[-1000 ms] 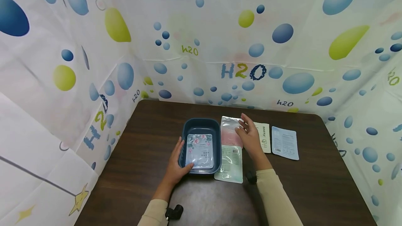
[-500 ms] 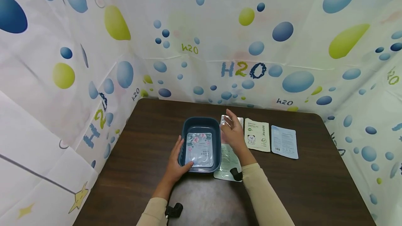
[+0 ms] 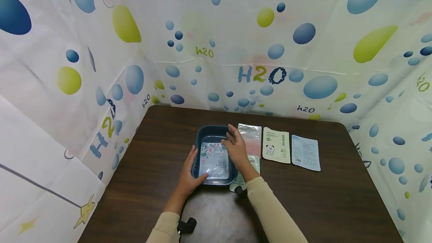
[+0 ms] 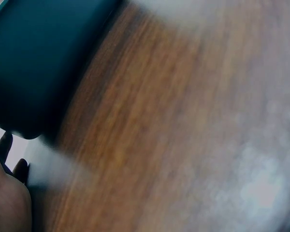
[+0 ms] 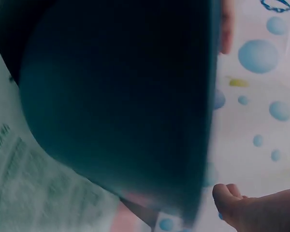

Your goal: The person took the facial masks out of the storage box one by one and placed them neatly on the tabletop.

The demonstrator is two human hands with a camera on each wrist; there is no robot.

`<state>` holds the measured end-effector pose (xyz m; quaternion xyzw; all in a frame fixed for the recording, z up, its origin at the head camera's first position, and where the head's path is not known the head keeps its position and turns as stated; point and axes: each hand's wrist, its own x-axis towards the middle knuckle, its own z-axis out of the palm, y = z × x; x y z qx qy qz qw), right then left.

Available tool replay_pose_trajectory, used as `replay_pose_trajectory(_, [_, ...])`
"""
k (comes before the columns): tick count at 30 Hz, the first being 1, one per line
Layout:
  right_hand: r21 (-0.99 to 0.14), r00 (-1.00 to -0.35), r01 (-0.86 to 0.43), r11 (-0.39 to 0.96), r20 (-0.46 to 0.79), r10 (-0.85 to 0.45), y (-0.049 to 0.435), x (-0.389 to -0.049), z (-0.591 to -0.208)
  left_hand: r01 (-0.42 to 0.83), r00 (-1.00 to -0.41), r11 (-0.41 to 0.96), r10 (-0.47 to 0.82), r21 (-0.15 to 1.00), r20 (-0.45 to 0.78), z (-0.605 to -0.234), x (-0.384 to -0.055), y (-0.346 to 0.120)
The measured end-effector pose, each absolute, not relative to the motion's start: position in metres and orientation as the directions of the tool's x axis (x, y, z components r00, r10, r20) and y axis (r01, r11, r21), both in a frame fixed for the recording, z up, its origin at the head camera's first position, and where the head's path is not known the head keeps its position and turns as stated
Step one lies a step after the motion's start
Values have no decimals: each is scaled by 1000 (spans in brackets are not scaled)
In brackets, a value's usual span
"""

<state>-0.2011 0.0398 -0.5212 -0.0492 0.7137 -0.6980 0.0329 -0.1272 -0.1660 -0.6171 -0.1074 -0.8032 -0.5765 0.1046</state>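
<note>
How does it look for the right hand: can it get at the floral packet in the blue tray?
Probably yes. The right hand is over the right side of the blue tray, beside the floral packet; only the left hand seems to overlap the packet's near left corner.

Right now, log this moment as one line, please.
left hand: grips blue tray; right hand: above tray's right side, empty; floral packet: in tray; right of tray: pink packet, green packet, cream packet, pale-blue packet

Dark brown table (image 3: 320, 205), blue tray (image 3: 210, 136), silver-pink packet (image 3: 251, 137), green packet (image 3: 255, 163), cream packet (image 3: 276, 145), pale-blue packet (image 3: 306, 153)
</note>
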Motion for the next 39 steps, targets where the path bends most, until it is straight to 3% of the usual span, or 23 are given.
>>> replay_pose_trajectory(14, [-987,-984,152,52,-155,-84,12,-195,-553,314,-948,328,65,891,310,-617,-127,-166])
replay_pose_trajectory(24, [-985,-985,167,50,-169,-42,10,-193,-558,301,-952,330,60,895,299,-616,-127,-165])
replay_pose_trajectory(39, [-998,-998,-22,-51,19,57,10,-177,-531,300,-953,314,60,901,296,-618,-128,-165])
